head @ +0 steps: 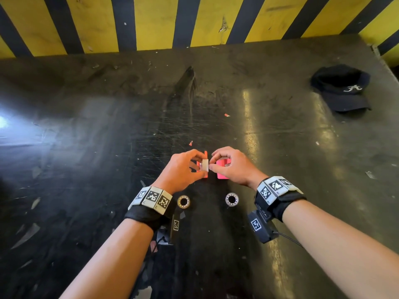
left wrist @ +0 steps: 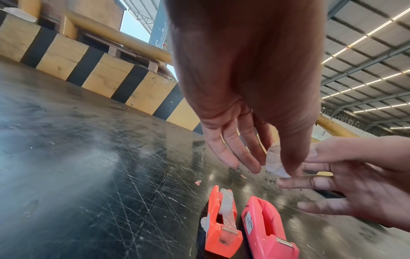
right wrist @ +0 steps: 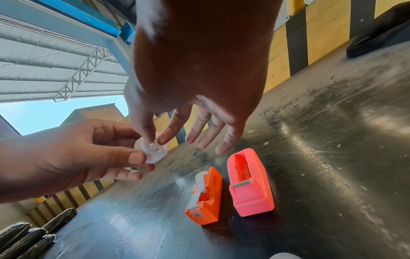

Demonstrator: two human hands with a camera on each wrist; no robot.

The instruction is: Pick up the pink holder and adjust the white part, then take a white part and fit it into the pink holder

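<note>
- Two hands meet above the dark, scratched table (head: pixel 86 147), both on one small roll of clear tape (head: pixel 205 165); it is held in the air, just over the two dispensers, probably so both sets of fingertips can work round it without the surface getting in the way.
- Left hand (head: pixel 183 169): thumb and fingers curl round the roll and pinch it by its rim; in the right wrist view the thumb presses the near edge of the roll (right wrist: pixel 150 150), which would steady it for the other hand.
- Right hand (head: pixel 231 167): thumb and forefinger close narrowly on the roll's side and core, picking at it, while the remaining fingers (right wrist: pixel 206 133) fan out loosely and hold nothing.
- Orange dispenser (left wrist: pixel 221 226) lies beneath the hands with a tape roll already seated in it and a strip drawn towards its cutter; pink dispenser (left wrist: pixel 266 229) sits just beside it, its slot open and bare, both within easy reach of the hands.
- Nearer the person, two spare tape rolls (head: pixel 183 201) (head: pixel 231 199) lie flat between the wrists, apart from each other.
- Far off at the table's right corner rests a dark cap (head: pixel 341 87); a yellow-and-black striped wall (head: pixel 151 22) backs the table.
</note>
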